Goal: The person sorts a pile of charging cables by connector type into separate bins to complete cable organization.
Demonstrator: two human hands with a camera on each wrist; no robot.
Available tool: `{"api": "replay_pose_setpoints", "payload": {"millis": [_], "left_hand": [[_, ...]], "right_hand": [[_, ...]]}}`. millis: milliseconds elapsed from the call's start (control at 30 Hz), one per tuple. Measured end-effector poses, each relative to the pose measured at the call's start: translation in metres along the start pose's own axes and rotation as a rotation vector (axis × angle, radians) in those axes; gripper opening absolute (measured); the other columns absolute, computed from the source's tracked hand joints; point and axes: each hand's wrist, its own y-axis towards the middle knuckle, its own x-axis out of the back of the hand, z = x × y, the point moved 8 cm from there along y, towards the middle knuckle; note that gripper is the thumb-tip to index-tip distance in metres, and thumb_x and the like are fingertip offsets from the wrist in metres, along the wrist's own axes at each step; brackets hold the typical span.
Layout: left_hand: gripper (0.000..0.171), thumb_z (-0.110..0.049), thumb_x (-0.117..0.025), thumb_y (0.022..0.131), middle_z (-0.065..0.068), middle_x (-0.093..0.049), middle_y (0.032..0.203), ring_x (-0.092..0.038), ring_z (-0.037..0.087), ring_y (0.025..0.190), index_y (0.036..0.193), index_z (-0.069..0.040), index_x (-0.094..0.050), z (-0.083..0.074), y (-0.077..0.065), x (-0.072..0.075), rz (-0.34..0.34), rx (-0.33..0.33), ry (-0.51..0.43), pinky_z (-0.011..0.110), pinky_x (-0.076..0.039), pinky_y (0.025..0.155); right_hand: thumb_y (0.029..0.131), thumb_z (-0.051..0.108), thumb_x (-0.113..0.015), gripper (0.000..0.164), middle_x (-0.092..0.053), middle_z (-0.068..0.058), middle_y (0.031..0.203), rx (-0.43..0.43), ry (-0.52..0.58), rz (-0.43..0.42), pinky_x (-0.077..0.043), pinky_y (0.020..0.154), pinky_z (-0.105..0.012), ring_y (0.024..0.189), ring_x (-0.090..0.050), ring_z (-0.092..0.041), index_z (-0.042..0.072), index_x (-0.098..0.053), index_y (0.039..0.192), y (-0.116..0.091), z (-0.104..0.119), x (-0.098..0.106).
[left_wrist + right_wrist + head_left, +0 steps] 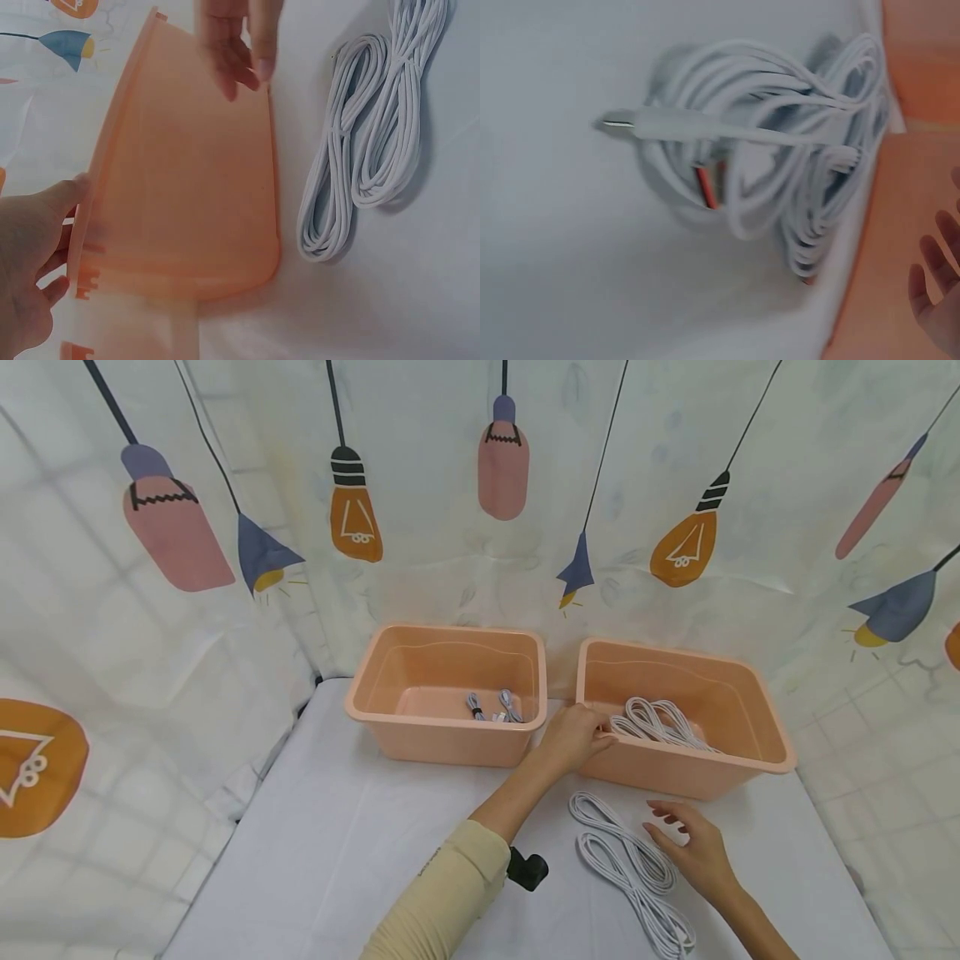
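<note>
My left hand [576, 737] grips the rim of the right-hand peach plastic bin [652, 777] at its near left corner. In the left wrist view, the thumb lies on one side of that rim and the fingers on the other. White coiled cables [660, 725] lie inside this bin. Over the table in front of it hovers my right hand [693, 850], fingers loosely bent and holding nothing. Beside that hand, two long bundles of white cable [637, 893] lie on the table. The right wrist view shows a white cable plug [667, 124] with a metal tip, somewhat blurred.
A second peach bin [450, 747] stands to the left, with small grey cable bundles [507, 703] in it. White cloth covers the table [315, 860]. Behind and at both sides hangs a curtain [450, 568] printed with lamps. A black device [527, 870] shows by the left forearm.
</note>
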Motion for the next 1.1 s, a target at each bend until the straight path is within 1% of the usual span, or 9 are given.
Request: {"api": "replay_pose_setpoints", "payload": {"millis": [167,300,367,500,567,667,800,933,1100], "left_hand": [[0.018,-0.034,-0.076,0.099,-0.005,-0.076,0.087,-0.063,0.010,0.083,0.100,-0.017,-0.082,0.000,-0.001,0.000,0.007,-0.004,0.004,0.023,-0.047,0.075],[0.018,-0.035,-0.076,0.099,-0.007,-0.076,0.087,-0.063,0.009,0.083,0.100,-0.018,-0.082,0.000,0.000,-0.001,0.013,0.002,0.012,0.022,-0.047,0.075],[0.018,-0.035,-0.075,0.099,-0.007,-0.076,0.088,-0.062,0.009,0.083,0.100,-0.018,-0.082,0.000,0.000,-0.001,0.015,0.003,0.010,0.022,-0.047,0.075],[0.018,-0.034,-0.075,0.100,-0.006,-0.077,0.089,-0.063,0.010,0.085,0.100,-0.017,-0.082,0.000,0.000,-0.001,0.015,0.002,0.007,0.022,-0.047,0.077],[0.018,-0.034,-0.075,0.100,-0.006,-0.077,0.089,-0.063,0.010,0.085,0.100,-0.017,-0.082,0.000,0.000,0.000,0.014,0.002,0.007,0.023,-0.047,0.077],[0.019,-0.034,-0.075,0.100,-0.005,-0.077,0.089,-0.064,0.010,0.085,0.100,-0.017,-0.082,0.000,-0.001,0.000,0.014,0.003,0.006,0.023,-0.047,0.077],[0.018,-0.034,-0.076,0.099,-0.006,-0.076,0.086,-0.064,0.009,0.083,0.100,-0.017,-0.082,0.000,0.000,0.000,0.006,0.000,0.011,0.023,-0.048,0.076],[0.018,-0.034,-0.077,0.098,-0.006,-0.075,0.085,-0.065,0.010,0.083,0.100,-0.017,-0.082,0.000,0.000,0.000,-0.001,-0.006,0.012,0.025,-0.048,0.075],[0.018,-0.034,-0.077,0.098,-0.006,-0.076,0.086,-0.066,0.009,0.084,0.101,-0.017,-0.082,0.000,0.000,0.000,0.002,-0.006,0.013,0.025,-0.049,0.075]], "right_hand": [[0.078,-0.002,-0.087,0.038,-0.077,-0.010,0.101,-0.063,0.016,0.061,-0.053,0.069,-0.030,0.085,-0.067,-0.022,0.002,-0.076,0.114,-0.013,-0.011,-0.017],[0.081,0.002,-0.087,0.037,-0.076,-0.005,0.101,-0.124,0.018,0.132,-0.055,0.072,-0.030,0.088,-0.066,-0.017,0.004,-0.075,0.116,-0.022,-0.021,-0.029],[0.081,0.003,-0.088,0.038,-0.075,-0.002,0.100,-0.137,0.022,0.155,-0.056,0.073,-0.031,0.088,-0.065,-0.014,0.004,-0.075,0.117,-0.026,-0.024,-0.033],[0.079,0.005,-0.089,0.041,-0.073,0.002,0.097,-0.127,0.016,0.171,-0.056,0.074,-0.033,0.086,-0.064,-0.011,0.003,-0.075,0.117,-0.029,-0.026,-0.040],[0.078,0.006,-0.090,0.042,-0.074,0.003,0.098,-0.133,0.006,0.186,-0.056,0.076,-0.034,0.087,-0.065,-0.013,0.004,-0.075,0.117,-0.030,-0.028,-0.044],[0.077,0.010,-0.093,0.046,-0.073,0.001,0.099,-0.154,-0.011,0.234,-0.056,0.079,-0.037,0.089,-0.065,-0.019,0.003,-0.075,0.119,-0.031,-0.032,-0.051],[0.074,0.010,-0.095,0.049,-0.070,-0.002,0.100,-0.174,-0.024,0.284,-0.056,0.078,-0.036,0.091,-0.063,-0.024,0.003,-0.075,0.119,-0.032,-0.035,-0.057],[0.075,0.004,-0.092,0.045,-0.067,-0.002,0.098,-0.181,-0.034,0.289,-0.055,0.074,-0.032,0.089,-0.060,-0.020,0.003,-0.075,0.117,-0.031,-0.034,-0.059],[0.074,0.001,-0.086,0.040,-0.064,0.000,0.093,-0.163,-0.024,0.252,-0.049,0.069,-0.030,0.083,-0.055,-0.012,0.003,-0.076,0.113,-0.028,-0.029,-0.053]]}}
